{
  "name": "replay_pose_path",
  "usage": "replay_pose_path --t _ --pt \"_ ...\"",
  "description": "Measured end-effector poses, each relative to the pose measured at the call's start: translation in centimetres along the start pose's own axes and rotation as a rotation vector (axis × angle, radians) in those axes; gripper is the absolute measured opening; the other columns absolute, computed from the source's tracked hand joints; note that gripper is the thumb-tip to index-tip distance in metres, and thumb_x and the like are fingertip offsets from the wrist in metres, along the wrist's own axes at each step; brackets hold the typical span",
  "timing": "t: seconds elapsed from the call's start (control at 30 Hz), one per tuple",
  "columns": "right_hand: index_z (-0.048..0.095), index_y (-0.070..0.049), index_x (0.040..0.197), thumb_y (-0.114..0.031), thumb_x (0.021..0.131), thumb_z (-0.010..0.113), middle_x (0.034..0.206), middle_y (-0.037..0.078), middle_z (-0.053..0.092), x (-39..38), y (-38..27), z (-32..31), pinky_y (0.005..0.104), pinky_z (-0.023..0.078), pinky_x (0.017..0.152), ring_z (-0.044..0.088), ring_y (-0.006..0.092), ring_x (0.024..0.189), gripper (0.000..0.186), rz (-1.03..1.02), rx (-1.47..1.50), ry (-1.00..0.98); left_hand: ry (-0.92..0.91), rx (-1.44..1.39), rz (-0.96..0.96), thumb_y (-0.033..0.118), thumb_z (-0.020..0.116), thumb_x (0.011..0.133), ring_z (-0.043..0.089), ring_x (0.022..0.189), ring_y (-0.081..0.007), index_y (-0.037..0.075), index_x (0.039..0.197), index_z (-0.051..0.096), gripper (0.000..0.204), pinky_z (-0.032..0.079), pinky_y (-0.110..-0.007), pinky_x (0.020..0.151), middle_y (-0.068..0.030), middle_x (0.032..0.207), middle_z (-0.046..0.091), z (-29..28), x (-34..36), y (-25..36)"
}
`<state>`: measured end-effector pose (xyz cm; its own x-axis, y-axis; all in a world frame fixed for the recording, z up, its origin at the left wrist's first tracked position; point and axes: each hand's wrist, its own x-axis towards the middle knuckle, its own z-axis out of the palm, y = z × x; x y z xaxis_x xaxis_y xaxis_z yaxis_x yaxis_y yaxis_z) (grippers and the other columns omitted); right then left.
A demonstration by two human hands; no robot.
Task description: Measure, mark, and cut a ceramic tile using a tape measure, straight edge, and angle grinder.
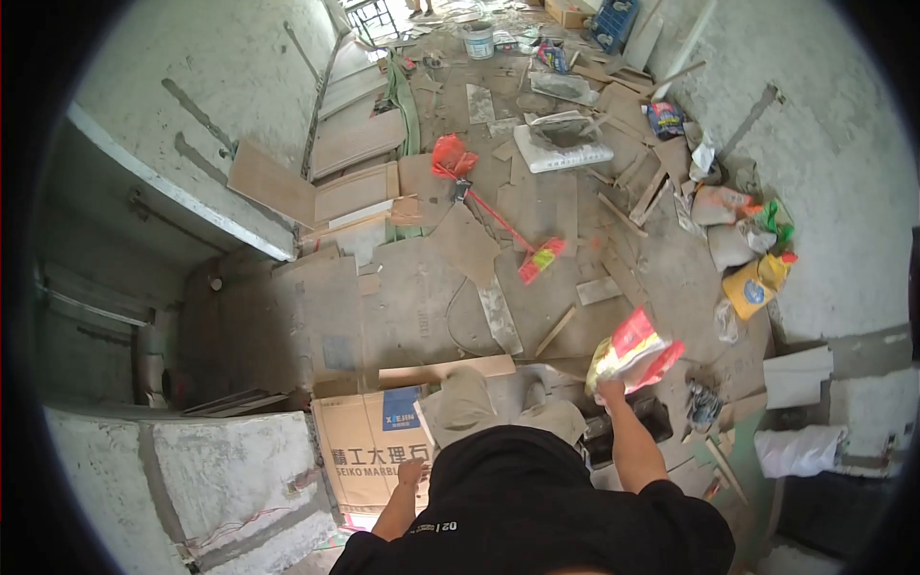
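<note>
My right hand [609, 391] is closed on the edge of a red, white and yellow plastic bag [628, 356], held out in front of my right knee. The bag hangs crumpled and slightly blurred; its contents are hidden. Below it stands a dark bucket-like container [653, 419], partly covered by my forearm. My left hand [410, 471] hangs over a large brown cardboard box [359, 436] at my left. Its fingers look curled in, with nothing visible in them; whether it touches the box cannot be made out.
A red broom [543, 261] lies ahead on the cardboard-covered floor. Beyond it rests an open white sack [563, 151]. Several bags and a yellow jug [757, 286] line the right wall. Boards [359, 144] lean along the left wall. A white bucket [478, 40] stands far back.
</note>
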<state>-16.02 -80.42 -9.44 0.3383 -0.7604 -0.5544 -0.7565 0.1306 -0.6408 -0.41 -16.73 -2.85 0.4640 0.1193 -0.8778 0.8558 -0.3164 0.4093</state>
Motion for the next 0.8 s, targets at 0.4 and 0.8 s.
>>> replay_pose_path --t 0.4,0.8 --pt "0.083 -0.001 0.103 -0.046 0.096 0.077 0.101 0.029 0.078 27.5 -40.1 18.1 0.0554 0.059 0.084 0.076 0.0493 0.092 0.046 -0.601 -0.445 0.079 -0.101 -0.33 0.317 0.035 0.06 0.109 0.078 0.112 -0.0442 0.001 0.136 0.077 0.047 0.061 -0.05 0.099 -0.023 0.126 0.081 10.9 19.7 38.8" --pt "0.071 -0.001 0.095 -0.013 0.101 0.063 0.079 0.014 0.071 36.2 -56.2 17.9 0.0476 0.065 0.058 0.072 0.029 0.064 0.016 0.444 0.386 0.021 0.073 -0.098 0.549 0.03 0.066 0.111 0.077 0.084 -0.023 -0.003 0.131 0.071 0.039 0.064 -0.037 0.073 -0.0158 0.106 0.081 10.3 46.9 99.3"
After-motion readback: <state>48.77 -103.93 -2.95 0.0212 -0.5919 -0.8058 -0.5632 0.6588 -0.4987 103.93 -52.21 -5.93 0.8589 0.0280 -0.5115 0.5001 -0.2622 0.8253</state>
